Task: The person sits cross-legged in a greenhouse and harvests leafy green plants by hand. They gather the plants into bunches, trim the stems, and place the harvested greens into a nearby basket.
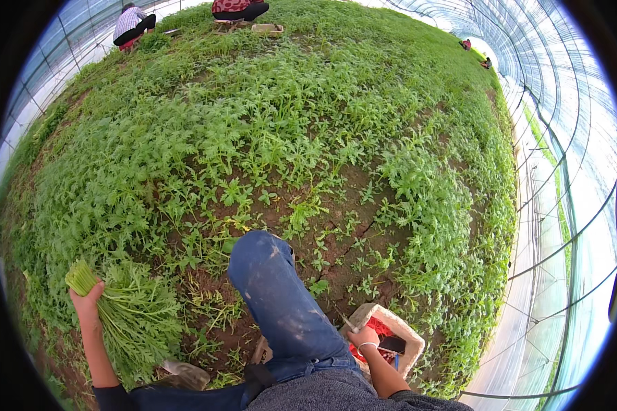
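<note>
A bunch of leafy greens (pixel 139 313) is gripped by its cut stems in my left hand (pixel 88 298), out at the lower left, with the leaves fanned to the right. My right hand (pixel 364 337) is closed on a knife (pixel 350 324), whose blade points up and left; part of it is hidden by the fingers. Directly beneath that hand stands an off-white foam box (pixel 414 343) holding red strips (pixel 378 327) and a dark flat object (pixel 392 344). My bent knee in dirty blue trousers lies between the two hands.
Low feathery green plants (pixel 267 113) spread ahead, with sparser growth on bare brown soil (pixel 355 205) near my knee. Two people crouch on low seats at the top left, beside a shallow tray (pixel 268 29). Others are far off. The plastic tunnel wall (pixel 540 287) curves along the right.
</note>
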Motion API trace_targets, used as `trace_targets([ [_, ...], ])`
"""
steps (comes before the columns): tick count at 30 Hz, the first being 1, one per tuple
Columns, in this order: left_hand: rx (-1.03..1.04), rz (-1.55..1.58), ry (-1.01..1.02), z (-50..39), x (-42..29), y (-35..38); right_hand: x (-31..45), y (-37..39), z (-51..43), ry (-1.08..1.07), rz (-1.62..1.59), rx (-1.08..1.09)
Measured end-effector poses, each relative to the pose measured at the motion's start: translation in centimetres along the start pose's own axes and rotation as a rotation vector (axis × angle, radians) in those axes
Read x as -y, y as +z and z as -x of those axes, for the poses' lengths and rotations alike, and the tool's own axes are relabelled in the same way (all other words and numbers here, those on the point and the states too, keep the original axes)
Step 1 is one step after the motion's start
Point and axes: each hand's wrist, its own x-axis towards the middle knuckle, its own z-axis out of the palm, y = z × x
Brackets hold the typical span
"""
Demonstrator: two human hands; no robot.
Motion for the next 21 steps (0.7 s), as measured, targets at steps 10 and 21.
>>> trace_targets([
  [10,-0.095,0.074,-0.004,3.9,-2.0,-1.3,10.3,-5.6,-12.4,-0.072,-0.488,-0.419],
  [21,-0.071,0.111,-0.034,2.3,-1.9,0.5,36.9,-13.2,-25.8,-0.343,-0.508,-0.409],
])
